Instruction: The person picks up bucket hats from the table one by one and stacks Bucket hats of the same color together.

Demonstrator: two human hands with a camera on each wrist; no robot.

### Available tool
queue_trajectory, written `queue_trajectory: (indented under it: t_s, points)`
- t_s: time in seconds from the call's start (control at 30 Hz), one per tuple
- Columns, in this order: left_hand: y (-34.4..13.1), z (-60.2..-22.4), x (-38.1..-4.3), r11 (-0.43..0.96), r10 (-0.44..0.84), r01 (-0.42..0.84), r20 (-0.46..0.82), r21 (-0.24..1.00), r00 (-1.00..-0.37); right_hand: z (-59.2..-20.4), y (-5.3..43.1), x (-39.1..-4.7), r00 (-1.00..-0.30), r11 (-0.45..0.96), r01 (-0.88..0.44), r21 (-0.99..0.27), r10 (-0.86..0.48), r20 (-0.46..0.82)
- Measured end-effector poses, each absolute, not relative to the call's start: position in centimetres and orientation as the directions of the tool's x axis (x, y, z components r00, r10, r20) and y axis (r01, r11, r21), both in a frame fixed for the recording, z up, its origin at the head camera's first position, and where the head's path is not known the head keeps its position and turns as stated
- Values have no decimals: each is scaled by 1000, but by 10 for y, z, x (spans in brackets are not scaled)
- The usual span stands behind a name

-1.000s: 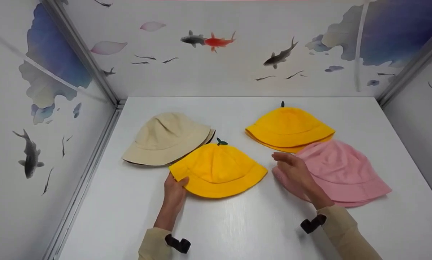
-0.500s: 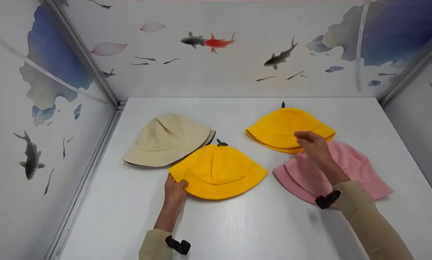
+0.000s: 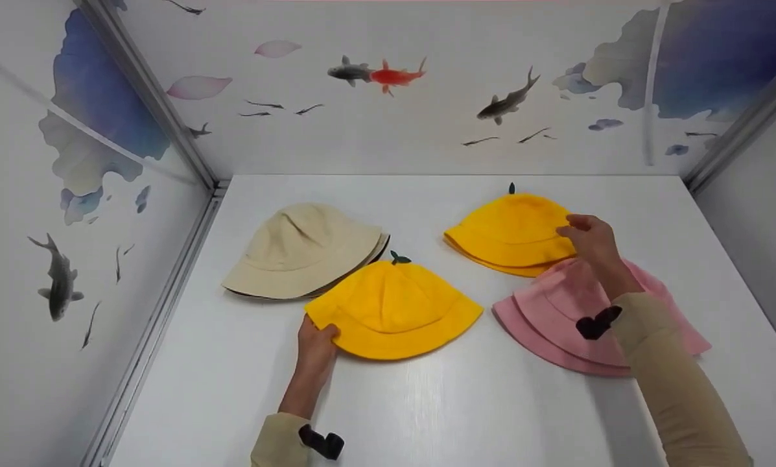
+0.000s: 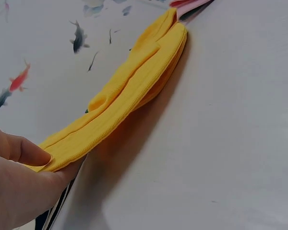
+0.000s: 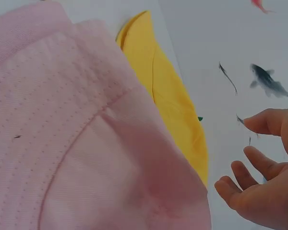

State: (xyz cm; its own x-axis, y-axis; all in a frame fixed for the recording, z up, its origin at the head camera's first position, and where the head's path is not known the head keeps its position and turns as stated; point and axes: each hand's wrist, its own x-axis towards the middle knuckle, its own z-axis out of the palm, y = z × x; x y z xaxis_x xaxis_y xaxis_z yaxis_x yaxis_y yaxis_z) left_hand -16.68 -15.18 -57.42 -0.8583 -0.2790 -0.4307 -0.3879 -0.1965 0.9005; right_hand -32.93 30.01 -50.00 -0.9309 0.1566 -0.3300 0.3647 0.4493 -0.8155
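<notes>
My left hand (image 3: 316, 353) pinches the left end of the brim of a yellow bucket hat (image 3: 394, 311) with a green leaf tip on its crown. Thumb and fingers close on that brim in the left wrist view, and the hat (image 4: 120, 100) leans away from them. My right hand (image 3: 596, 243) hovers by the right side of another yellow bucket hat (image 3: 507, 227). Seen from the right wrist, its fingers (image 5: 264, 165) are spread and loosely bent, apart from the hats. A pink bucket hat (image 3: 550, 314) lies folded under my right forearm, which hides part of it.
A beige bucket hat (image 3: 303, 253) with a dark edge lies at the left, its right side behind the held yellow hat. White panels with painted fish (image 3: 397, 76) stand around the white table (image 3: 426, 415) at the back and sides.
My right hand has moved from the pink hat's left side up and right to the far yellow hat. The left hand and its hat have stayed nearly still.
</notes>
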Motion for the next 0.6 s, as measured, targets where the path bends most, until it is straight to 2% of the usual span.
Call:
queue_trajectory:
  t_s: [0.17, 0.3, 0.6]
  points:
    - [-152, -575, -165, -187, -268, -363, -403, 913, -875, -501, 315, -341, -922, 411, 386, -826, 197, -333]
    - [-153, -577, -165, -187, -268, -387, -426, 903, -864, -505, 322, -349, -911, 357, 406, -842, 227, -343]
    - [-149, -583, -164, -254, -240, -386, -445, 887, -863, -523, 324, -359, -843, 337, 533, -776, 294, -451]
